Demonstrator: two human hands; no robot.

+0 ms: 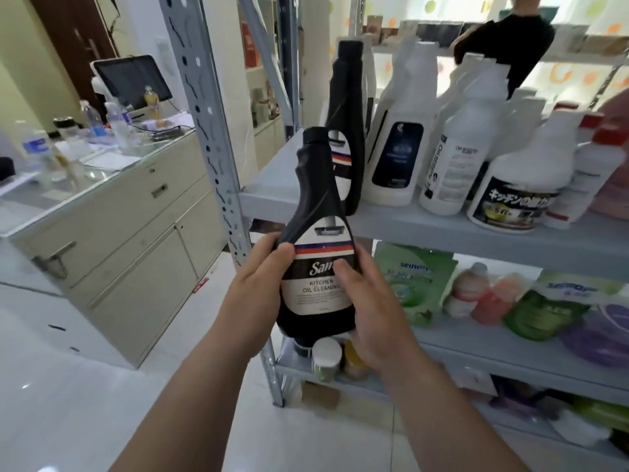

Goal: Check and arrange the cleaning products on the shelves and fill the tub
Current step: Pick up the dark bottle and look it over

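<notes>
Bottle, the black one: where is it?

In the air, upright, label toward the camera, held by 2 hands in front of the shelf.

How do the fingers lie?

The left hand curls round the left side, thumb on the label's edge. The right hand curls round the right side, thumb pressed on the label.

What's around the fingers?

Just above and beyond them a 2nd bottle, also black, stands on the shelf, with white bottles to its right. Right of them and lower lie green pouches. Well to their left is a bench with a screen.
</notes>
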